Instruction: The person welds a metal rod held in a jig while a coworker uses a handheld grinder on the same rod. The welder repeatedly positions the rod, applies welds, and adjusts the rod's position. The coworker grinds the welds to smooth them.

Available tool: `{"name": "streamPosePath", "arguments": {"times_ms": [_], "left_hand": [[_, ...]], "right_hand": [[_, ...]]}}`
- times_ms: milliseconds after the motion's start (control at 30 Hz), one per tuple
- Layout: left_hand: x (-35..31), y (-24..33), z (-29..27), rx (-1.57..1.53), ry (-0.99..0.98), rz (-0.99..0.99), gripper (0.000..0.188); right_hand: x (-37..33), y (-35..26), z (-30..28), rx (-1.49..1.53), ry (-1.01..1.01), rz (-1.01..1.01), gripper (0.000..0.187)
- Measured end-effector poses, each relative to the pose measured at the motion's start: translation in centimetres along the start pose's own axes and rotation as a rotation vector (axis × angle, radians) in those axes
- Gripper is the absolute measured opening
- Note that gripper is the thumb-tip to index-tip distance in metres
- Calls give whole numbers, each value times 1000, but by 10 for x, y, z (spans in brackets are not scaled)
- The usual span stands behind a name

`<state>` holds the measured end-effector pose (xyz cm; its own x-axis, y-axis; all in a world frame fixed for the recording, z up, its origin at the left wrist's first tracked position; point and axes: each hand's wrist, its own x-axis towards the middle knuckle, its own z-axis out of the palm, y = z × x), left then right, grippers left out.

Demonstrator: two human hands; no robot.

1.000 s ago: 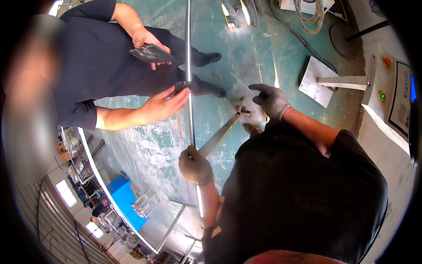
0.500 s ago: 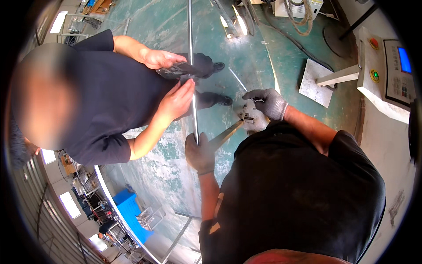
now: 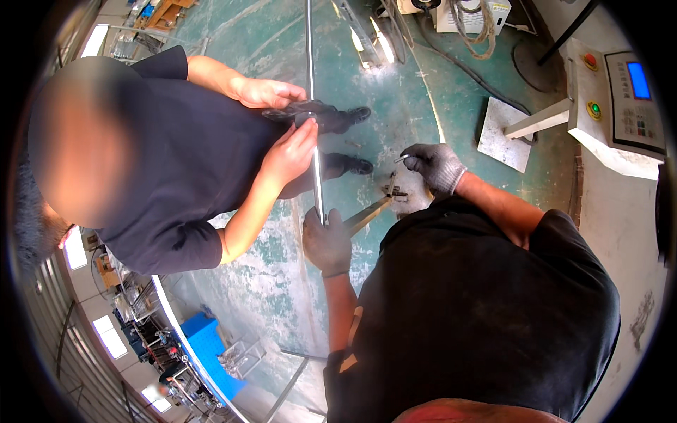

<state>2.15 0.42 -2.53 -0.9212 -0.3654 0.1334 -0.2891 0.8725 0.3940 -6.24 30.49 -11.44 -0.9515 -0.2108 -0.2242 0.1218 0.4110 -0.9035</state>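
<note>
My left hand (image 3: 327,243), in a grey glove, is closed around the lower end of a long shiny metal tube (image 3: 309,42). My right hand (image 3: 437,168), gloved too, pinches a thin metal rod (image 3: 401,158); only a short bit shows. Across from me a person (image 3: 169,162) in a dark T-shirt has both hands at the same tube. One of the person's hands (image 3: 293,149) touches it beside a dark, creased thing (image 3: 289,111) whose kind I cannot make out. A wooden bar (image 3: 368,215) slants between my left hand and a metal fitting (image 3: 395,192).
On the right stands a control panel (image 3: 592,109) with buttons and a blue screen, above a pale base plate (image 3: 505,134). Cables run past a white machine (image 3: 472,17) at the back. A blue bin (image 3: 211,352) sits at lower left near metal racks.
The thin rod in my right hand has swung so that much less of it shows. My left hand and the tube have shifted slightly; the person's hands stay at the tube.
</note>
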Motion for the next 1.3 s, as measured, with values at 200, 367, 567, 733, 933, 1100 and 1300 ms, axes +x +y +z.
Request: {"name": "streamPosePath", "arguments": {"times_ms": [200,367,567,733,933,1100,1300], "left_hand": [[-2,17,-9,77,-70,-47,39],[-4,18,-8,147,-31,-23,39],[-4,18,-8,164,-29,-21,39],[-3,22,-9,184,-13,-22,38],[-4,22,-10,217,-28,-41,36],[-4,21,-11,245,-31,-50,35],[0,27,-5,248,-25,-13,34]], "right_hand": [[-1,9,10,-65,85,-200,17],[2,-2,9,-160,95,-322,12],[5,4,23,-100,35,-209,13],[4,4,31,-76,-20,-192,14],[3,-2,36,-78,-78,-209,14],[2,-6,38,-71,-97,-233,14],[0,-1,34,-85,-90,-222,15]]}}
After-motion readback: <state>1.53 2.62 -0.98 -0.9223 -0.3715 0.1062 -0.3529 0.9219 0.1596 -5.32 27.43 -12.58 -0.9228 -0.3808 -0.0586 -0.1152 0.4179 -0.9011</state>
